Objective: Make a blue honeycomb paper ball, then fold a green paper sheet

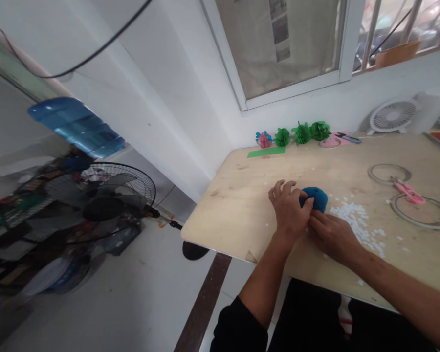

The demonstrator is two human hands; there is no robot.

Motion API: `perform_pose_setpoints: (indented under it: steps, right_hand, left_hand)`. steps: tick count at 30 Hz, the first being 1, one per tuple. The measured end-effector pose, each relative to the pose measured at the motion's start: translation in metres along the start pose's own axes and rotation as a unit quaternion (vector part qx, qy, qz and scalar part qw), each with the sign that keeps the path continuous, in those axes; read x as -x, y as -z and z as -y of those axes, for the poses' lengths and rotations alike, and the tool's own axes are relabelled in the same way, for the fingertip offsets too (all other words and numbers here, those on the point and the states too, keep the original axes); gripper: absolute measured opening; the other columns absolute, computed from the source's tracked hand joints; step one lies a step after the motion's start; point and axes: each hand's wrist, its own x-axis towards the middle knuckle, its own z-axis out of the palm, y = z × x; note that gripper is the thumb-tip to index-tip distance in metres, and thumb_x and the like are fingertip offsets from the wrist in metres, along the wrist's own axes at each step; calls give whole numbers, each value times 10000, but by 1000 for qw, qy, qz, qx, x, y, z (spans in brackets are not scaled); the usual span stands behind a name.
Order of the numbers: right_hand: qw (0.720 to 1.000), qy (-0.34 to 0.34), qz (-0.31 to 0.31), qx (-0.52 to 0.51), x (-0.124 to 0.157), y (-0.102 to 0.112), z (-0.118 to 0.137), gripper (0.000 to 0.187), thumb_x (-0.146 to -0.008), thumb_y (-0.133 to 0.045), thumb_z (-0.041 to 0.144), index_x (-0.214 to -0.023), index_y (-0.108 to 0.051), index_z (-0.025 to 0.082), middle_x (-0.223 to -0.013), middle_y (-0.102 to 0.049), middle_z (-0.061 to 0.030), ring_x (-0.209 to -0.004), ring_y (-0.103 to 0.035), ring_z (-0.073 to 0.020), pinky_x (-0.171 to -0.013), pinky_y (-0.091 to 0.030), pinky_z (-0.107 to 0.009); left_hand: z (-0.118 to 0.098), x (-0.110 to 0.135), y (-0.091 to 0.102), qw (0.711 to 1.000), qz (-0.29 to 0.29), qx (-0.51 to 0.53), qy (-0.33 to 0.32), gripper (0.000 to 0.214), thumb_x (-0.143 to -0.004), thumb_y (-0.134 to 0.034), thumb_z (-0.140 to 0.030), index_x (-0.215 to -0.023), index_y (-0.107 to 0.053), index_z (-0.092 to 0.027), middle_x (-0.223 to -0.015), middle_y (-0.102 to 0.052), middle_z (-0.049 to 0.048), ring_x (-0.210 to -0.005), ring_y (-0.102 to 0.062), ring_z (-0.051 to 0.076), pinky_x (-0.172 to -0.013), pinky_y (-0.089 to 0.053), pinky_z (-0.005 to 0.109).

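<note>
A small round blue ball [316, 199] with a soft-looking surface is held just above or on the wooden table; I cannot tell which. My left hand [291, 208] has its thumb and a finger against the ball's left and near side, while its other fingers stick out to the left. From the near right, my right hand [332, 232] meets it, fingers pressed together at the ball's near edge. Its fingertips are partly hidden behind my left thumb. Small white scraps [354, 215] lie scattered to the right of the ball.
Along the wall stand several green paper ornaments [302, 132], a pink and blue one [264, 140] and a small white fan [393, 116]. Metal rings [421, 211] with pink-handled scissors [410, 192] lie right on the table [227, 205]. A black standing fan [110, 195] is at left.
</note>
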Motion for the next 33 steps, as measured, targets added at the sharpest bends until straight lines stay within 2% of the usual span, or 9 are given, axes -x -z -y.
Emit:
perform_pose_setpoints:
  steps: [5, 10, 14, 18, 22, 28, 30, 33]
  right_hand:
    - [1000, 15, 2, 14, -2, 1, 1, 227, -882, -439, 61, -876, -652, 139, -774, -659, -77, -598, -576, -145, -559, -416, -264]
    - [999, 26, -8, 43, -3, 2, 4, 246, -876, -429, 31, -917, -655, 120, -760, -655, -76, -601, -577, -161, -574, -429, -282]
    - [998, 36, 11, 46, -3, 2, 4, 230, -865, -438, 30, -876, -644, 133, -736, -630, -65, -595, -570, -168, -563, -430, -295]
    - [997, 46, 49, 46, 0, -1, 4, 268, -836, -425, 6, -909, -653, 126, -836, -663, -106, -653, -600, -191, -591, -471, -310]
    - [996, 40, 62, 51, 4, -4, 5, 335, -828, -412, -2, -1022, -663, 102, -1052, -691, -168, -694, -632, -203, -602, -523, -330]
    - [998, 32, 41, 40, 3, -2, 11, 516, -824, -367, -9, -1281, -591, 72, -1391, -565, -246, -833, -691, -233, -618, -582, -357]
    - [999, 36, 22, 33, 1, 2, 9, 470, -848, -394, 8, -1266, -600, 74, -1378, -584, -236, -833, -697, -235, -628, -585, -358]
    - [998, 29, -42, 27, -3, 10, 3, 318, -891, -485, 63, -1170, -633, 103, -1221, -691, -181, -816, -702, -229, -679, -580, -357]
  left_hand:
    - [2, -4, 2, 999, 24, -11, -22, 44, -799, -758, -254, -800, -714, -248, -1219, -695, 48, -1303, -506, 309, -1120, -368, 552]
    - [4, -6, 5, 998, 50, -15, -41, 158, -743, -800, -261, -850, -684, -253, -1220, -695, 47, -1296, -506, 316, -1128, -359, 569]
    - [5, -10, 5, 997, 65, -14, -43, 96, -762, -752, -192, -787, -675, -244, -1202, -701, 45, -1296, -508, 310, -1139, -337, 576]
    - [7, -11, 3, 998, 51, -12, -45, 102, -764, -720, -149, -740, -674, -237, -1190, -710, 40, -1304, -507, 299, -1139, -347, 555]
    - [12, -10, 1, 999, 28, 6, -20, 112, -757, -718, -131, -738, -664, -227, -1202, -710, 39, -1314, -502, 288, -1149, -340, 541]
    - [27, -8, -4, 998, -13, 61, -21, 119, -748, -731, -117, -747, -662, -215, -1182, -716, 39, -1295, -520, 274, -1137, -372, 513]
    - [32, -7, -5, 996, -17, 76, -33, 115, -756, -729, -118, -757, -664, -213, -1175, -715, 43, -1288, -526, 273, -1129, -386, 513]
    - [38, -5, -6, 994, -19, 97, -55, 112, -769, -722, -116, -770, -664, -212, -1153, -718, 45, -1264, -544, 267, -1115, -407, 508]
